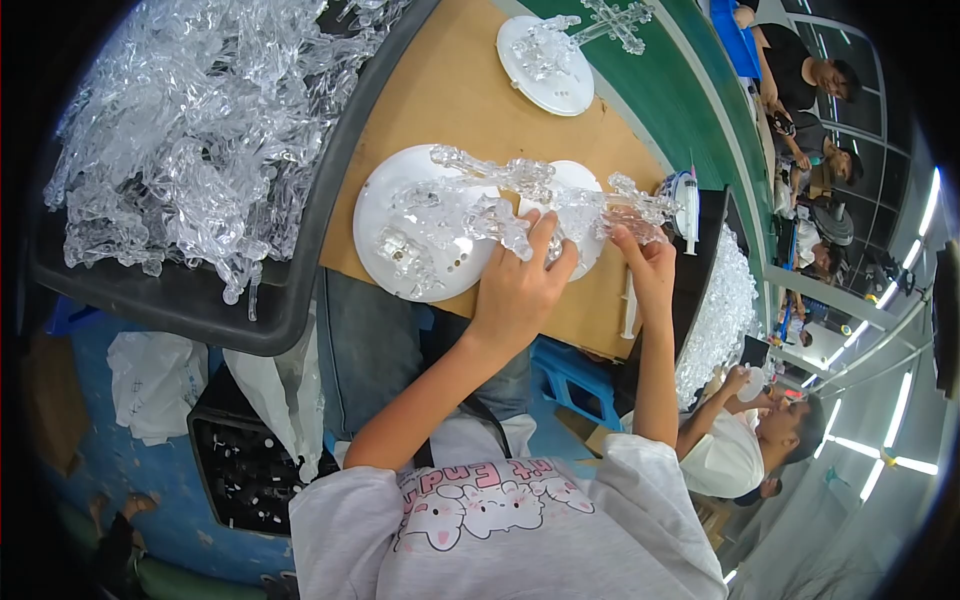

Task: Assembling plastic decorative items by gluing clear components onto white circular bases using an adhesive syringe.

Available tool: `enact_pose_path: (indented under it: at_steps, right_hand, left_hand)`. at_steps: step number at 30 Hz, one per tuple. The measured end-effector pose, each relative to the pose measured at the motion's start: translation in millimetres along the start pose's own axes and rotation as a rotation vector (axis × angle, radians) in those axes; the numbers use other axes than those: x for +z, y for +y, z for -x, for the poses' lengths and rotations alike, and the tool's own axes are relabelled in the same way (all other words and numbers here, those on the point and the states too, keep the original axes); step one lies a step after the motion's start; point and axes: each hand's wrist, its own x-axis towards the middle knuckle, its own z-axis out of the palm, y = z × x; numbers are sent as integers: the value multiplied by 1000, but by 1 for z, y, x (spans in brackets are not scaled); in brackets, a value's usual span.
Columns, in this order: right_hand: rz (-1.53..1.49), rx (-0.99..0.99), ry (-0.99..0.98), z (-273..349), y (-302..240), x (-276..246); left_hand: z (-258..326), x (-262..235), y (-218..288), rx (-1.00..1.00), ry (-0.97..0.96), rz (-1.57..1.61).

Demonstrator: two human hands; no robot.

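Note:
A clear plastic cross [530,178] with ornate, lobed ends lies tilted over two white round bases, the larger base [370,215] at the left and a smaller base [578,172] behind. More clear moulded figures stand on the larger base. My left hand [520,290] has its bent fingers closed around the lower middle of the clear piece, above the gap between the bases. At the cross's right end, my right hand [650,265] pinches it between thumb and fingers. The exact contact points are partly lost in the clear plastic.
A black tray [290,290] heaped with clear plastic parts [210,130] stands at the left. Another white base [560,95] bearing a clear cross sits at the far edge of the brown board. One syringe [690,215] and a dark bin of clear pieces [722,310] are at the right.

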Motion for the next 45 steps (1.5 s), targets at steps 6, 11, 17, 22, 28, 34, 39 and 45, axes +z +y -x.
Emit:
enact_pose_path:
  at_steps: [6,11,17,22,28,34,39,45]
  right_hand:
    - [-107,43,33,5,6,7]
    - [70,-127,117,12,-1,17]
    - [421,-262,91,15,-4,19]
    - [454,-250,111,17,-10,23]
    - [1,-61,121,12,5,10]
    - [-179,103,80,7,10,1]
    - [-62,151,34,6,8,-4]
    - [18,65,79,8,2,5]
  left_hand:
    - [3,0,-2,-3,3,-14]
    - [2,3,0,6,12,-14]
    - [2,3,0,15,13,-31]
    - [1,3,-1,34,27,-45]
    - [1,2,-1,9,15,-13]
    - [3,1,-2,-1,-4,45]
    - [0,0,-3,7,14,13]
    - [1,3,-1,-2,26,11]
